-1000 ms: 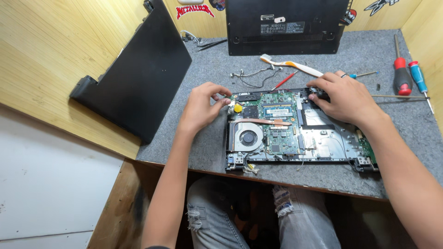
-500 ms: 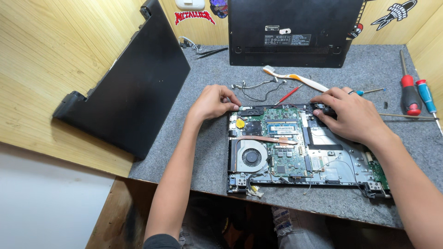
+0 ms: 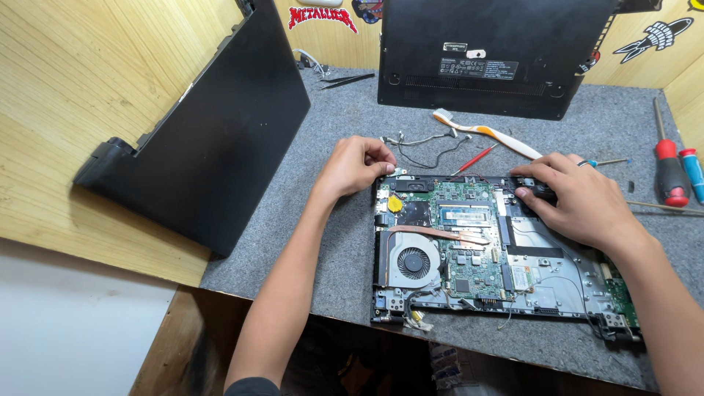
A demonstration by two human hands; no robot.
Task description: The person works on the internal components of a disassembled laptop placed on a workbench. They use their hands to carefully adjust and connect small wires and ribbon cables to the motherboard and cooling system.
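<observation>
An opened laptop base [image 3: 565, 282] lies on the grey felt mat, its green circuit board [image 3: 469, 242], round fan [image 3: 413, 262] and copper heat pipe bared. My left hand [image 3: 353, 166] pinches the chassis at its far left corner, fingers curled on the edge. My right hand [image 3: 579, 198] rests on the far right part, fingertips pressing a small black piece by the rim. Whether either hand truly grips something small is hard to see.
A black laptop cover [image 3: 213, 139] leans on the wooden wall at left; another black panel [image 3: 491, 55] stands at the back. Loose wires, a toothbrush [image 3: 488, 133], tweezers [image 3: 346, 79] and red and blue screwdrivers [image 3: 671, 172] lie on the mat [image 3: 337, 242]. Its front edge is near my knees.
The view has shifted a little, so everything sits lower and further right in frame. Both hands have stayed at the far corners of the laptop base, with only slight finger movement.
</observation>
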